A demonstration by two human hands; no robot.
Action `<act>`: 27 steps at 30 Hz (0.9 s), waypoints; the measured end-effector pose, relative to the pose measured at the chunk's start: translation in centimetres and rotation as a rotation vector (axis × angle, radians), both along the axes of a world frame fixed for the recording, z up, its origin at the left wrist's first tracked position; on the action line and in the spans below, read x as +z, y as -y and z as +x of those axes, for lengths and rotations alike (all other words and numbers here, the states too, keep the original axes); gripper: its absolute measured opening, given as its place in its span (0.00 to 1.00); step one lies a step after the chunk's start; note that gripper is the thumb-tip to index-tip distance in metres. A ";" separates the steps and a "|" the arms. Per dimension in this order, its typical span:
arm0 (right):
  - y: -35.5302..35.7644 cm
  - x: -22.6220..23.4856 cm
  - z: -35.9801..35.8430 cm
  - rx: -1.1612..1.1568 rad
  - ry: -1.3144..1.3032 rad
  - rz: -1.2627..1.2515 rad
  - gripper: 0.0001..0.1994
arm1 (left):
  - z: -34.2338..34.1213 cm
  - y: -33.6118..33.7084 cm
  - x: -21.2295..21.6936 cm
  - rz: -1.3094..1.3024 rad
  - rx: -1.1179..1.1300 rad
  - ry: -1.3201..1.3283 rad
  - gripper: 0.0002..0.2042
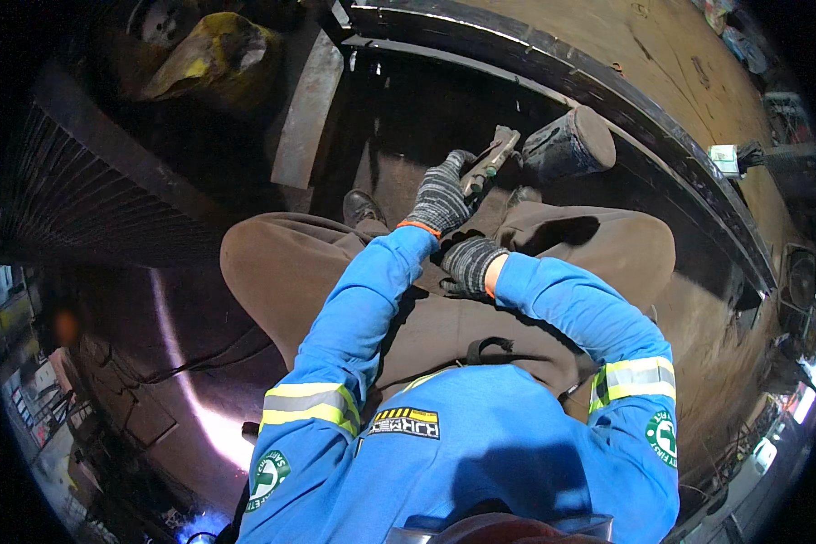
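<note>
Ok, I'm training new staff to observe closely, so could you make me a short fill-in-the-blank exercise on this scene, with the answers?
1. Of the left hand and right hand, the ____ one grips the metal tool.
2. The left glove is edged in ____ at the wrist.
3. The sleeves are mainly ____.
4. In the picture, the dark cylindrical container is to the ____ of the metal tool.

Missing words: left; orange; blue; right.

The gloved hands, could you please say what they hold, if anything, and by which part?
The left hand holds a metal tool by its near end; whether the right hand holds anything cannot be told.
</note>
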State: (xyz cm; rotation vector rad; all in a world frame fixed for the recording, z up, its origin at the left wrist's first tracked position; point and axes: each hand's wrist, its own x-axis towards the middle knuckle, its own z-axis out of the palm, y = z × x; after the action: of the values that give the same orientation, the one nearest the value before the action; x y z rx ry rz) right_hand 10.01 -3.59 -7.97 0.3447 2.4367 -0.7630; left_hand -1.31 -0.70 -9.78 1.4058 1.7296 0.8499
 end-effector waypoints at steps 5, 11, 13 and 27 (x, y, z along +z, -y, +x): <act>-0.3 0.3 0.3 -0.032 0.025 0.029 0.20 | 0.0 -0.6 -0.4 -0.150 0.021 -0.088 0.16; -0.5 0.5 -0.5 0.009 0.028 0.044 0.18 | -2.1 -0.7 -1.9 -0.165 0.241 -0.293 0.13; -0.4 0.5 -0.8 0.018 0.035 0.035 0.18 | -3.5 -0.6 -1.9 -0.237 0.250 -0.309 0.18; 0.3 0.6 -3.3 0.075 0.009 0.029 0.14 | -10.2 1.5 -0.1 0.095 0.779 -0.240 0.16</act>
State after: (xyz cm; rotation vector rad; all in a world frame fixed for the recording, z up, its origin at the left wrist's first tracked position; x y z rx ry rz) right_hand 6.69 -3.93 -7.41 0.2662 2.4393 -0.6934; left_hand -11.49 -2.16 -9.84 0.8901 2.5079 1.2069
